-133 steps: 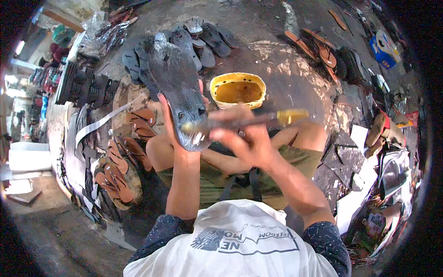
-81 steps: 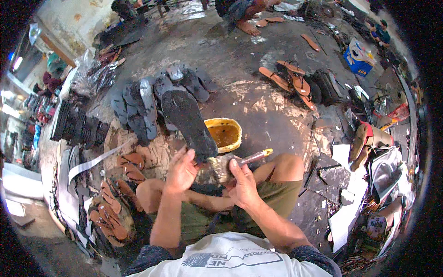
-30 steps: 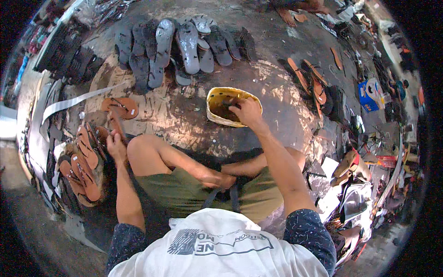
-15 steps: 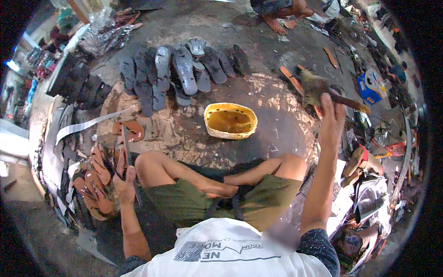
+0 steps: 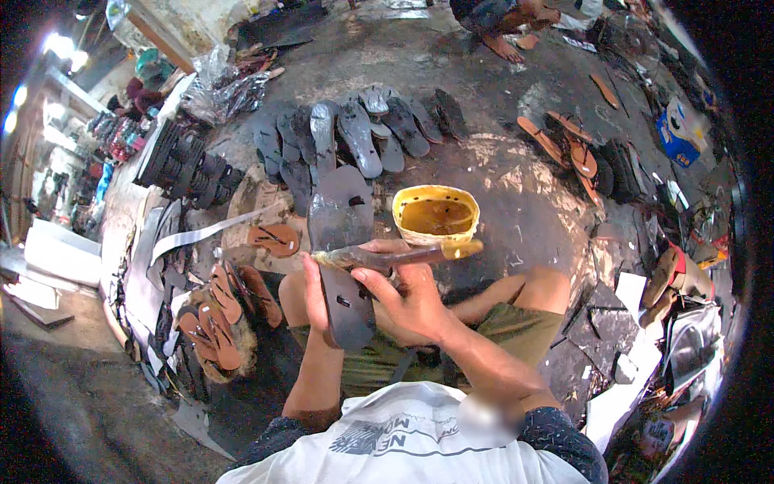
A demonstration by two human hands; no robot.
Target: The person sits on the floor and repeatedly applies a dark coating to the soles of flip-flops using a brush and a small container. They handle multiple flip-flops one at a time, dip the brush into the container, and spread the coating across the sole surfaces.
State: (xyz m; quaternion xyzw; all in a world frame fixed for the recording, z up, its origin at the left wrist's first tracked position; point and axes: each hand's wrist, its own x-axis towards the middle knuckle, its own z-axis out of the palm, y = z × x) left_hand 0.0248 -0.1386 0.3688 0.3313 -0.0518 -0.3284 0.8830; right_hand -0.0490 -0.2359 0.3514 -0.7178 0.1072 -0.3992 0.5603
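In front of my lap, my left hand [image 5: 315, 305] grips the side of a dark grey sandal sole [image 5: 340, 218], which stands with its broad face toward me. Two small dark bits sit on that face. My right hand [image 5: 421, 300] is closed around a brush [image 5: 387, 256] held crosswise, its yellowish handle end pointing right. The brush's left end meets the sole's face near my left thumb. Just beyond the brush, a yellow tub [image 5: 436, 194] with amber-brown stuff inside and a crusted rim rests on the floor.
Several grey soles [image 5: 359, 133] lie in rows beyond the tub. Brown sandals [image 5: 218, 323] are piled at my left, near a pale strip [image 5: 201, 231]. More sandals [image 5: 580, 157], a blue box [image 5: 681, 133] and scraps lie to the right. Another person's foot [image 5: 504, 48] shows at the far side.
Both hands have come together in front of me. The right brought the brush in from the far right onto the sole; the left swung the sole in from the left, turning its face toward me.
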